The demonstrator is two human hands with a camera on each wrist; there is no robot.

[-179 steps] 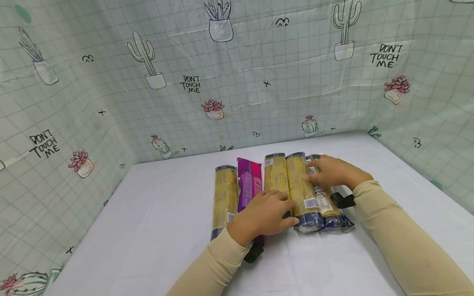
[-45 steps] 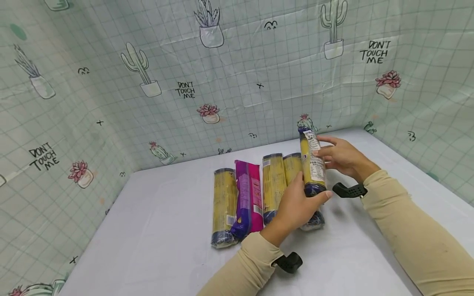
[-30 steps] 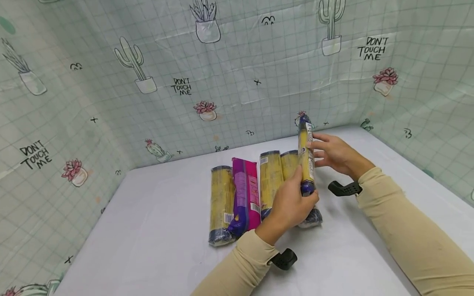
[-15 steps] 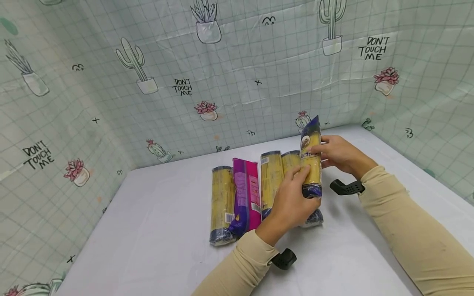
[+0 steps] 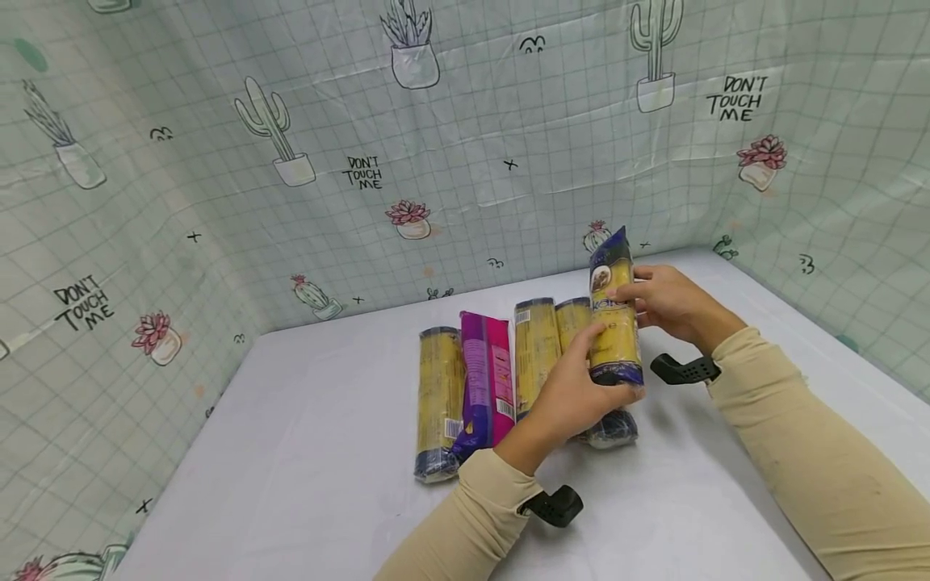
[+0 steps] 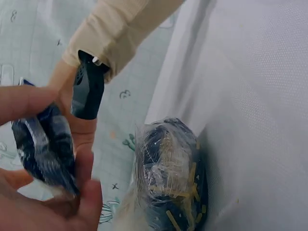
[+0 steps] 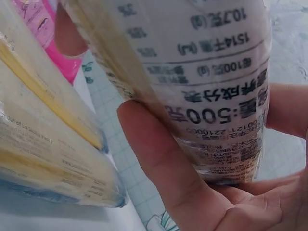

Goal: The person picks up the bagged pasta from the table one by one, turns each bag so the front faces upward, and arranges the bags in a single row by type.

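A yellow-and-blue pack of spaghetti [image 5: 613, 335] stands tilted above the right end of a row of packs, its front with brand lettering facing the head camera. My left hand [image 5: 570, 399] grips its lower end, with the thumb under the blue bottom edge. My right hand [image 5: 676, 305] holds its right side higher up. In the left wrist view, the crumpled blue end of the pack [image 6: 45, 149] sits between my left fingers. The right wrist view shows the white printed label on the back of the held pack [image 7: 207, 96], with my right fingers around it.
On the white table [image 5: 305, 436] lie a yellow pack [image 5: 439, 395] at the left, a purple-and-pink packet [image 5: 488, 375] and another yellow pack [image 5: 536, 343]. A further yellow pack [image 5: 613, 429] is partly hidden behind my left hand. A patterned cloth [image 5: 465, 161] rises behind.
The rightmost pack has been lifted from the row and turned from its label side to its front. My left hand has moved right onto its lower end. Over the last half second little has changed.
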